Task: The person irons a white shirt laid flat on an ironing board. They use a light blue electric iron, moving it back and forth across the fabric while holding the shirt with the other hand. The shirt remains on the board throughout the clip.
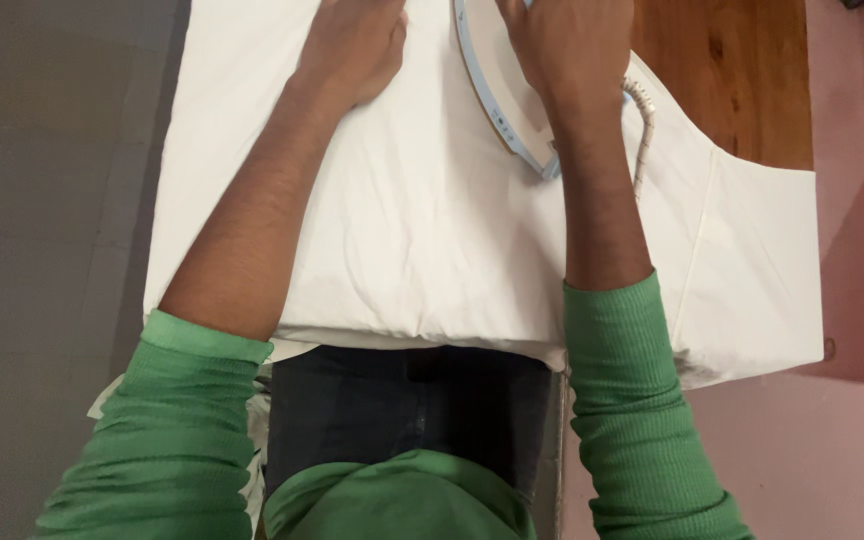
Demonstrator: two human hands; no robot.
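A white cloth (422, 220) lies spread over a padded board in front of me. My left hand (352, 45) rests flat on the cloth near the top edge of the view, fingers partly cut off. My right hand (567, 45) grips the handle of a white and light-blue clothes iron (497, 105), which sits on the cloth. The iron's front end is out of view. A braided white cord (645, 120) runs from the iron's rear down beside my right forearm.
A brown wooden surface (742, 70) shows at the upper right beyond the cloth. Grey floor tiles (52, 200) lie to the left, a pink surface (852, 400) to the right. The board's near edge (412, 345) is against my legs.
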